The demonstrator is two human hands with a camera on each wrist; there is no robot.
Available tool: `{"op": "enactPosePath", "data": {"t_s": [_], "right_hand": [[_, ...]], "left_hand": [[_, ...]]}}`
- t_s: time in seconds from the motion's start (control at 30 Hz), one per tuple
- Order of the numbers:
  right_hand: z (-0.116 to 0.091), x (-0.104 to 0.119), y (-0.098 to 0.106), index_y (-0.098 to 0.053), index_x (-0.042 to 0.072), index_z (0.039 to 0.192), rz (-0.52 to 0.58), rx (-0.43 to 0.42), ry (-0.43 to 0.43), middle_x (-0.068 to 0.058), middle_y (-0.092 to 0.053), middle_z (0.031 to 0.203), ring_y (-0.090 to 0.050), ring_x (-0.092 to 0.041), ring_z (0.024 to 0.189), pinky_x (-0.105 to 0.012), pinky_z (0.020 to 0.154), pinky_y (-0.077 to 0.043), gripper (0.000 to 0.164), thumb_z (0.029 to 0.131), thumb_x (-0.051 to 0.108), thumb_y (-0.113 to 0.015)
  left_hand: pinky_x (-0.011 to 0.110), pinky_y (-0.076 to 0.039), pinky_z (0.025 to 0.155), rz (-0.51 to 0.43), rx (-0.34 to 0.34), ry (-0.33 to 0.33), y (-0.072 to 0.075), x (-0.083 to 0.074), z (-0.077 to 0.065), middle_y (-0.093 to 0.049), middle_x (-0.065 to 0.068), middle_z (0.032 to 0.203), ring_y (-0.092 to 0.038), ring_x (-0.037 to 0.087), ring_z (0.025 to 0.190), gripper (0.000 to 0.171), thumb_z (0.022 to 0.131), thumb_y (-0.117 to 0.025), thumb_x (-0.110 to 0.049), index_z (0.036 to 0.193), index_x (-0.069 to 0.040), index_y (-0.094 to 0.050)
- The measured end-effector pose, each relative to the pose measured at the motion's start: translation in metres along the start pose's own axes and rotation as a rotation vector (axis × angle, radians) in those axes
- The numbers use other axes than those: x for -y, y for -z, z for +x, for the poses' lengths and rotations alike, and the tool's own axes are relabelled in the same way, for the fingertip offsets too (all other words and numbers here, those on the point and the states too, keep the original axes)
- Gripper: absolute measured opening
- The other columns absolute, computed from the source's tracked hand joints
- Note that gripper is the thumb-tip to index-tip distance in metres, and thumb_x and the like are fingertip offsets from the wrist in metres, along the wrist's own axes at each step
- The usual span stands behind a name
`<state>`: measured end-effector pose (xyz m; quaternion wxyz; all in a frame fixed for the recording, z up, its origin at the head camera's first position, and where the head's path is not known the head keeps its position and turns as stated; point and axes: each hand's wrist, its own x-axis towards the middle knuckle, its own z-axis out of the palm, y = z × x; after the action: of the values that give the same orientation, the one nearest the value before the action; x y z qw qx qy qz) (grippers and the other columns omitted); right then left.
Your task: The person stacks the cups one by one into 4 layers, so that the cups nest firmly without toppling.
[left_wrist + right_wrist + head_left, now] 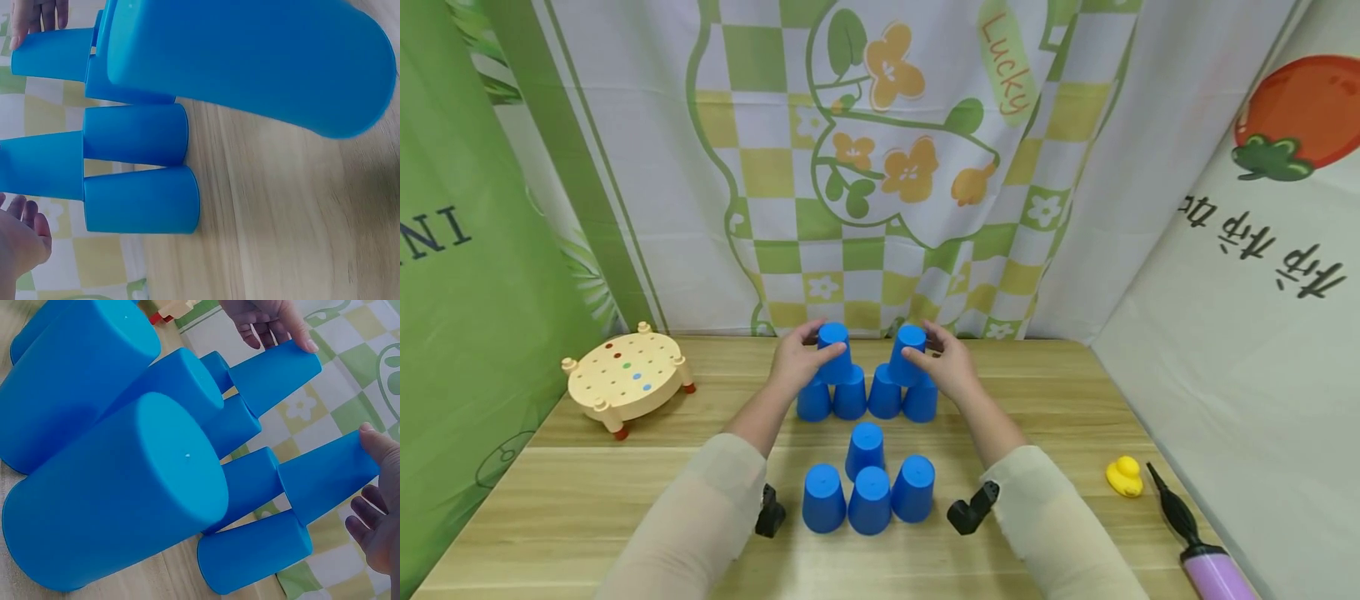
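My left hand holds an upside-down blue cup near its top, thumb on the front side. That cup sits on two lower blue cups standing side by side. On the right, my right hand has its thumb on a matching upper cup, which rests across another pair of upside-down cups. Nearer to me stand several more upside-down blue cups, one of them behind the others. In the right wrist view, both upper cups bridge the pairs below.
A cream round pegged toy table with red-tipped legs stands at the left. A yellow rubber duck and a black and purple hand pump lie at the right edge. Patterned curtain hangs behind the wooden table.
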<state>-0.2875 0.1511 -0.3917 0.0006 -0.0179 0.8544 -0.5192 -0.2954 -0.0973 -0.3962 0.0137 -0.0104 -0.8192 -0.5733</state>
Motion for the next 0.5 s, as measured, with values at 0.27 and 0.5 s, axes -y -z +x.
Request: {"op": "enactPosePath", "data": {"t_s": [0.27,0.5], "right_hand": [[-0.011,-0.005,0.007,-0.035,0.013,0.152,0.047,-0.005,0.031,-0.015,-0.042,0.152,-0.041,-0.034,0.140,-0.049,0.114,-0.037,0.069,0.093,0.028,-0.068],[-0.030,-0.017,0.014,-0.035,0.006,0.150,0.062,0.002,0.062,-0.018,-0.041,0.152,-0.041,-0.036,0.139,-0.051,0.114,-0.037,0.067,0.094,0.024,-0.067]], "left_hand": [[0.056,-0.038,0.111,-0.005,0.033,-0.010,0.011,0.007,-0.012,-0.032,0.011,0.159,-0.033,0.035,0.144,0.081,0.088,-0.073,-0.033,0.155,-0.017,-0.029],[0.055,-0.033,0.114,-0.037,0.028,-0.061,0.025,0.021,-0.035,-0.034,0.013,0.158,-0.033,0.037,0.142,0.075,0.090,-0.071,-0.024,0.153,-0.010,-0.032]]}}
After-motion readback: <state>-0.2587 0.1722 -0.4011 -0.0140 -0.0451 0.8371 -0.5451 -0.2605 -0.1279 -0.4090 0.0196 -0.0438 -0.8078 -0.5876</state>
